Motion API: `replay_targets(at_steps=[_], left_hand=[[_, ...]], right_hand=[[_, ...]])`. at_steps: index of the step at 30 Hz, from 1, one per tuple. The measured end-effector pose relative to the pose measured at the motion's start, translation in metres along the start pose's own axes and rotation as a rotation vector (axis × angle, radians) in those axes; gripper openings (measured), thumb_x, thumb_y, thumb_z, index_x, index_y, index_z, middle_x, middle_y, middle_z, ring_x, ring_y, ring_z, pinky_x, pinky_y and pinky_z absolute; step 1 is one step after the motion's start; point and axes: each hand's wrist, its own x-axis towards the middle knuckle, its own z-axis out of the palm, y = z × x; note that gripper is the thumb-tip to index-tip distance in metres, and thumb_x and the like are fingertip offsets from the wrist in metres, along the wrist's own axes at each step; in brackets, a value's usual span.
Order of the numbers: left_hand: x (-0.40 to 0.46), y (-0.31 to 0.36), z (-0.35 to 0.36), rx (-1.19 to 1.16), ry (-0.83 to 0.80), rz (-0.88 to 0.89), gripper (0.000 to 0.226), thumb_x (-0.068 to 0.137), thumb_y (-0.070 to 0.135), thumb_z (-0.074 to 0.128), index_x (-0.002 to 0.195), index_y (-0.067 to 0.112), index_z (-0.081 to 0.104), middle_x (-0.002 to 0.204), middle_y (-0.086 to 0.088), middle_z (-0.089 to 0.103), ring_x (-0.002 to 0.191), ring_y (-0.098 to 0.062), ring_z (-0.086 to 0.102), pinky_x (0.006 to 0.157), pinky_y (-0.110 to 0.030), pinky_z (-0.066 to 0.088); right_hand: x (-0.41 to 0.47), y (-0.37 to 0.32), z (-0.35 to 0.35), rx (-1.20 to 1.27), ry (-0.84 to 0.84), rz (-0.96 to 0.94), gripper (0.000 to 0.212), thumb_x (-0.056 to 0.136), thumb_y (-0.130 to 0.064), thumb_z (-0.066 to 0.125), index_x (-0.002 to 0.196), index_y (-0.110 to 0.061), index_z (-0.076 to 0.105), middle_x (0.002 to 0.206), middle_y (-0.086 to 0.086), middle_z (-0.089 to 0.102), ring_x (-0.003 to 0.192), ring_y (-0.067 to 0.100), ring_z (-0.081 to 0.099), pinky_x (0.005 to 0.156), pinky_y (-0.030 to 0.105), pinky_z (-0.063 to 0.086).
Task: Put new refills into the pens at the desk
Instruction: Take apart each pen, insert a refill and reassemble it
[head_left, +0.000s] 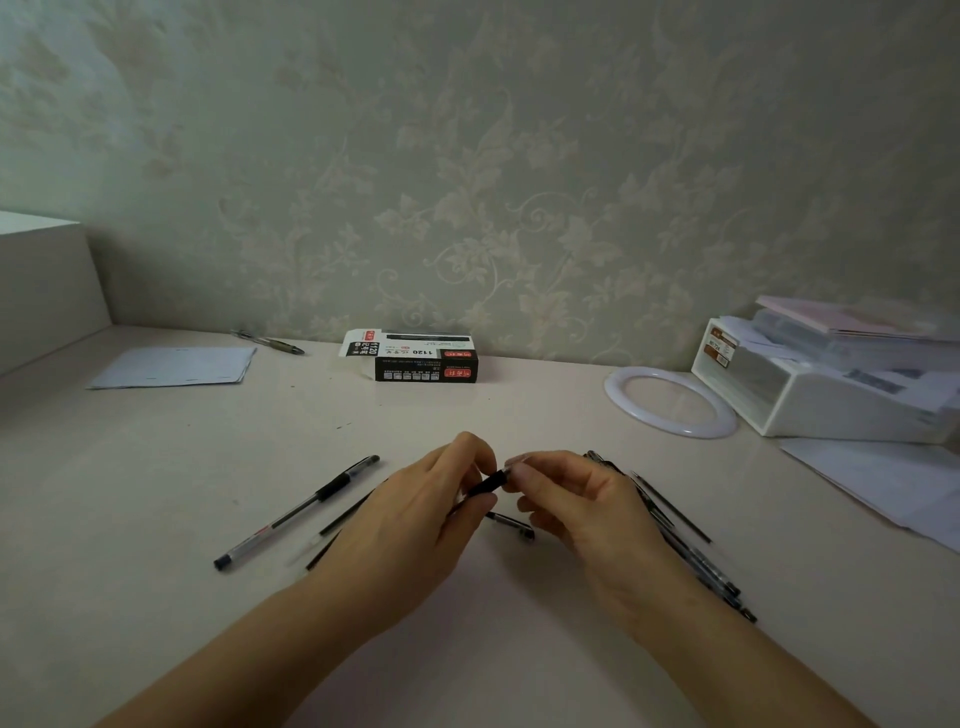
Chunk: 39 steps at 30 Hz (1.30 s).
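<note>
I am pinching a pen (488, 483) at desk centre: my left hand (415, 525) is curling round the barrel, my right hand (582, 514) is nipping its 2 o'clock end. If my right fingers are slipping, the small end piece could be dropping and rolling under my palms. A cap (511, 525) is lying just below. At 9 o'clock a whole pen (296, 514) is lying, at 3 o'clock a bundle of refills (696, 561). Open desk (156, 467) is lying toward 12 o'clock, before the box (415, 356); the near edge is out of view.
</note>
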Motion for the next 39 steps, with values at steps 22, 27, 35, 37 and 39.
replay_targets(at_steps=[22,27,35,37,39], left_hand=[[-0.005,-0.014,-0.004,0.287,-0.005,-0.366,0.028,0.084,0.051,0.058,0.085,0.029,0.041,0.08,0.011,0.043,0.075,-0.01,0.042,0.061,-0.023,0.03],[-0.005,-0.014,-0.004,0.31,-0.025,-0.361,0.022,0.087,0.043,0.055,0.084,0.024,0.045,0.078,0.011,0.044,0.074,-0.011,0.043,0.061,-0.024,0.031],[-0.005,-0.015,-0.003,0.343,-0.062,-0.41,0.022,0.091,0.034,0.049,0.074,0.021,0.042,0.074,0.008,0.041,0.067,-0.012,0.042,0.061,-0.026,0.033],[-0.005,-0.016,-0.002,0.361,-0.072,-0.426,0.027,0.091,0.033,0.047,0.069,0.022,0.035,0.073,0.008,0.039,0.066,-0.013,0.042,0.061,-0.027,0.034],[-0.005,-0.016,-0.002,0.392,-0.094,-0.427,0.03,0.092,0.034,0.045,0.068,0.023,0.031,0.074,0.008,0.038,0.068,-0.014,0.043,0.062,-0.027,0.034]], right_hand=[[0.03,0.012,-0.094,-0.981,0.424,-0.171,0.006,0.086,-0.02,0.073,0.085,-0.016,0.077,0.075,-0.005,0.069,0.066,0.0,0.057,0.058,0.016,0.039],[0.032,0.017,-0.096,-1.001,0.415,-0.147,0.009,0.087,-0.022,0.073,0.083,-0.015,0.077,0.072,-0.005,0.07,0.064,0.001,0.058,0.056,0.016,0.04],[0.028,0.009,-0.085,-0.999,0.44,-0.278,0.004,0.088,-0.019,0.07,0.087,-0.018,0.074,0.081,-0.003,0.068,0.064,0.005,0.058,0.065,0.029,0.05],[0.025,0.003,-0.072,-0.917,0.449,-0.413,0.006,0.088,-0.018,0.07,0.083,-0.019,0.073,0.078,-0.006,0.065,0.062,0.006,0.059,0.065,0.028,0.051],[0.019,-0.001,-0.052,-0.769,0.417,-0.466,0.007,0.086,-0.019,0.071,0.081,-0.02,0.074,0.075,-0.009,0.066,0.064,0.005,0.061,0.064,0.02,0.049]])
